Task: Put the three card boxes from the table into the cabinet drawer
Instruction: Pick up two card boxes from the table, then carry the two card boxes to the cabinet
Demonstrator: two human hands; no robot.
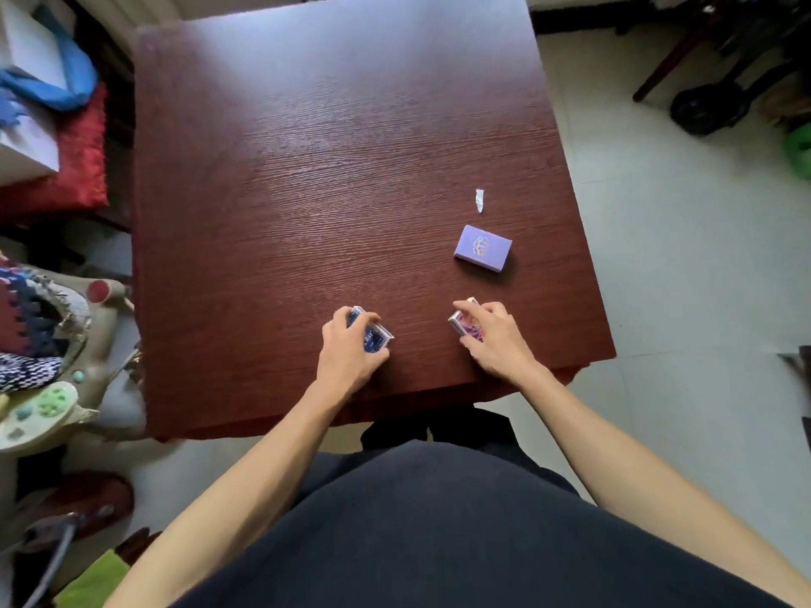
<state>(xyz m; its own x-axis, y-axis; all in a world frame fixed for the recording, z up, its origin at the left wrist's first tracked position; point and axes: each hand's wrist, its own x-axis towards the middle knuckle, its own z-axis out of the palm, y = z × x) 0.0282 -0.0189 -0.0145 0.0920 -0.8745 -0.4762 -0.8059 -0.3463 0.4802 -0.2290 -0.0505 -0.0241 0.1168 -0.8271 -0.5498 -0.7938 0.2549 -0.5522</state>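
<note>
Both arms reach over the table's (307, 168) near edge. Left hand (346, 348) clamps the blue card box (373, 337), right hand (496, 340) grips the pink card box (465, 324). Purple card box (482, 247) lies free near the right edge, paper scrap (479, 200) just beyond it.

White paper scrap (479, 200) on table (329, 168) nr its right edge. Red cushion (81, 168) left of table, blue cloth (66, 81) on it.
</note>
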